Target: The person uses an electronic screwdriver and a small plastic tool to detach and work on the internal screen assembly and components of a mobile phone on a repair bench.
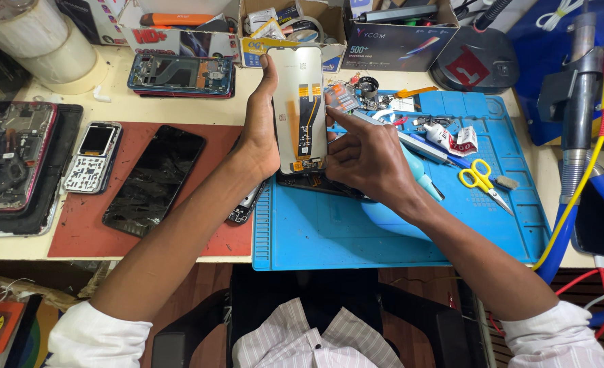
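Hands above blue rubber desk mat (384,232): left hand (260,133) grips upright rectangular phone display panel (298,105); right hand (363,155), at 3 o'clock, fingertip touching its edge.

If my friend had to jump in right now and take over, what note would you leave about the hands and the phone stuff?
Left hand: holds the screen panel upright by its left edge, back side facing the camera, orange flex cable showing.
Right hand: grips nothing; its forefinger touches the panel's right edge.
Things: an opened phone body lies on the blue mat under the panel. Yellow scissors and small parts lie on the mat to the right. A cracked black screen lies on the red mat to the left.
Done: the panel is off the body.
Left: panel is not yet put down or fitted.
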